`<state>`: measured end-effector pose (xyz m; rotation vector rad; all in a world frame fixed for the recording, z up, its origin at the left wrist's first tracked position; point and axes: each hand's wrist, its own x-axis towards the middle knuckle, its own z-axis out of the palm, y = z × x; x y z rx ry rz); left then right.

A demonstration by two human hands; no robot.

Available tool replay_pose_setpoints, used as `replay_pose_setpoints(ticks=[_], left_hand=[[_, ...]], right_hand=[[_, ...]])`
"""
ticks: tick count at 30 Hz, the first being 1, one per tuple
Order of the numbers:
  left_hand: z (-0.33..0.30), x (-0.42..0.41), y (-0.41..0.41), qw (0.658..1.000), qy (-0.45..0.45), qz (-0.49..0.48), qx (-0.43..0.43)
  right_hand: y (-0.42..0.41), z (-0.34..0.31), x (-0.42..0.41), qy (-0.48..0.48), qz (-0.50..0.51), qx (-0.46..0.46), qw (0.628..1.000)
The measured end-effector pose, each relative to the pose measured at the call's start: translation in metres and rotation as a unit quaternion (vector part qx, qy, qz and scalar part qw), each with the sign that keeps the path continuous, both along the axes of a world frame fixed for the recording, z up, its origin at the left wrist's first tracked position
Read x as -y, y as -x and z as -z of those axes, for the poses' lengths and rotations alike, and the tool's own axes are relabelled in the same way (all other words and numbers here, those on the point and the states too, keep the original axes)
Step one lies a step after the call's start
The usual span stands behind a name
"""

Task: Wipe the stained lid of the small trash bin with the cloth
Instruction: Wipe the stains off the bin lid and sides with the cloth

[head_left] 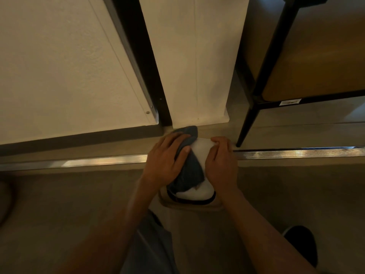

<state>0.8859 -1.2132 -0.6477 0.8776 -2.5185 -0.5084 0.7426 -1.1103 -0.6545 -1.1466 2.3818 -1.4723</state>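
The small trash bin stands on the floor in front of me, seen from above, with a white domed lid [199, 149] and a dark rim. A blue-grey cloth [190, 171] lies draped over the left half of the lid. My left hand [166, 163] presses flat on the cloth, fingers and thumb closed around it. My right hand [221, 163] grips the right side of the lid, its fingertips curled over the far edge. The lid's left part is hidden under the cloth and my hands.
A white wall panel [195, 76] and a dark door frame [142, 62] rise just behind the bin. A black-legged stool [246, 123] stands to the right. A metal threshold strip [98, 162] crosses the floor. My dark shoe [302, 246] is at the lower right.
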Motion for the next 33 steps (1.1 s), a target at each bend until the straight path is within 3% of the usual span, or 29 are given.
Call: replay_pose_setpoints(ticks=[3,6,9,12,14,18,21,25,30,33], left_hand=[[-0.005,0.018,0.006,0.996,-0.078,-0.049,0.011],[-0.020,0.040,0.042,0.977,-0.154,-0.086,0.119],[-0.023,0.031,0.062,0.979,-0.070,-0.084,0.173],[-0.019,0.000,0.050,0.990,0.045,-0.048,0.127],[-0.013,-0.006,0.031,0.996,0.075,0.001,0.056],[-0.010,0.006,-0.004,0.998,-0.044,0.031,-0.020],[-0.016,0.025,0.013,0.988,-0.148,-0.050,0.013],[-0.022,0.029,0.057,0.980,-0.086,-0.109,0.145],[-0.015,-0.011,0.030,0.997,0.044,-0.013,0.069],[-0.002,-0.014,-0.013,1.000,-0.021,0.003,0.019]], right_hand=[[0.000,-0.002,0.001,-0.001,-0.003,-0.004,1.000],[0.000,-0.005,0.000,0.002,-0.003,0.001,1.000],[-0.001,-0.008,-0.002,0.019,-0.015,0.009,1.000],[-0.001,-0.010,-0.003,0.036,-0.019,0.014,0.999],[-0.001,-0.009,-0.002,0.034,-0.011,0.011,0.999],[0.000,-0.005,-0.002,0.015,-0.008,0.007,1.000],[0.001,-0.004,-0.002,0.011,-0.011,0.010,1.000],[0.002,-0.007,-0.003,0.028,-0.016,0.032,0.999],[0.006,-0.003,-0.001,0.013,-0.015,0.054,0.998],[0.004,-0.001,0.001,-0.007,-0.015,0.042,0.999]])
